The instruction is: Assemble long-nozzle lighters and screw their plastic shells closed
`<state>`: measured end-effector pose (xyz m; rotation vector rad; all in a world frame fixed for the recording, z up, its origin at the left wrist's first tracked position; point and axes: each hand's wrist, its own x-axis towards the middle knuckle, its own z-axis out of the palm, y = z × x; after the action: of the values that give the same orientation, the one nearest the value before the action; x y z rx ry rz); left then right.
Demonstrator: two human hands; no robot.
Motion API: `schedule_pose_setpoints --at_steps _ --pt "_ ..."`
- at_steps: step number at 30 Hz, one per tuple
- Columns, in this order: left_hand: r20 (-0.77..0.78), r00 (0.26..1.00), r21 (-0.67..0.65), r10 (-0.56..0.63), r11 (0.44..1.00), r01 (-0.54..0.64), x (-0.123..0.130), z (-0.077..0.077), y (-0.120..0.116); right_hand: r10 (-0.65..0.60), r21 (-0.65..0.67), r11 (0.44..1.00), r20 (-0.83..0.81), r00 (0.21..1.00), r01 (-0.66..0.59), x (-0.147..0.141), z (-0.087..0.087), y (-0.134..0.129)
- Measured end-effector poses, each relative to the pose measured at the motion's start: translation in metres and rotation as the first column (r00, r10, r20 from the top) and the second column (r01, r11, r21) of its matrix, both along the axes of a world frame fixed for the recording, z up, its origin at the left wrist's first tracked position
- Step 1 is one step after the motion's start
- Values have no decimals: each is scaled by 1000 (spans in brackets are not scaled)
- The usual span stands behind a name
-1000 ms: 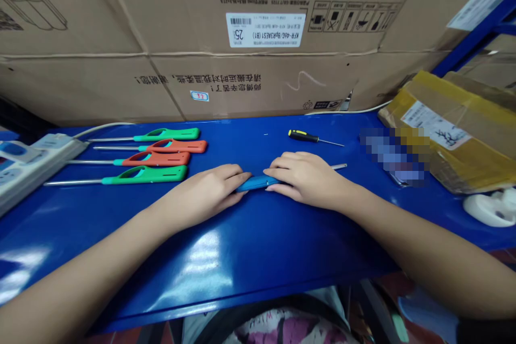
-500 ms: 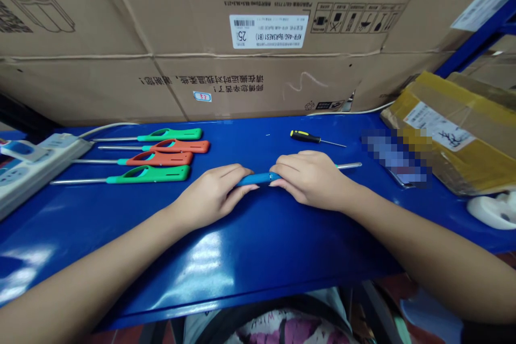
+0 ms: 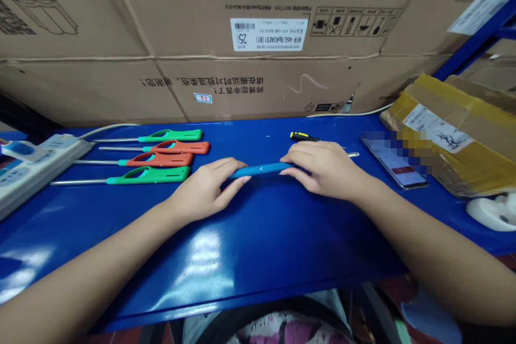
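Observation:
A blue long-nosed lighter (image 3: 262, 169) lies crosswise between my hands, above the blue table. My left hand (image 3: 209, 188) pinches its left end between thumb and fingers. Around its right part, my right hand (image 3: 324, 171) is closed. The lighter's metal tip (image 3: 353, 155) shows past the right hand; the middle of the lighter is under that hand. Just behind the right hand lies a black and yellow screwdriver (image 3: 303, 136), its shaft mostly hidden. To the left, several green and orange lighters lie in a row, the nearest a green lighter (image 3: 161, 174).
A white power strip (image 3: 40, 164) with a plug stands at the left edge. On the right are a phone (image 3: 399, 169), a taped parcel (image 3: 451, 118) and a white object (image 3: 494, 212). A large cardboard box (image 3: 193, 21) walls off the back of the blue table (image 3: 282, 242).
The lighter and my right hand have shifted slightly away from me. The grips have slid further apart, baring more of the blue handle. My right hand now covers most of the screwdriver's shaft.

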<state>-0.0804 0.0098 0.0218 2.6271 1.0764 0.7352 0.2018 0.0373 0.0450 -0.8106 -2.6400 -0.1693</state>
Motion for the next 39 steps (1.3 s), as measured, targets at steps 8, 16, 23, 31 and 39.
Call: schedule_pose_setpoints --at_steps 8,16,23,31,39 --pt "-66 997 46 -25 999 28 2 -5 -3 35 -145 989 -56 998 -43 -6 -4 -2" --pt "-11 1000 8 22 1000 -22 -2 -9 2 46 -204 977 -46 998 -54 11 3 12" --pt "57 998 -16 17 1000 -16 -2 -5 1 1 -137 991 -48 999 -7 6 6 7" --pt "190 972 -311 142 947 -77 -2 0 8 -129 -362 927 -72 989 94 37 20 27" --pt "260 957 -464 130 886 6 -3 -5 13 11 -586 808 -73 997 -51 29 15 26"
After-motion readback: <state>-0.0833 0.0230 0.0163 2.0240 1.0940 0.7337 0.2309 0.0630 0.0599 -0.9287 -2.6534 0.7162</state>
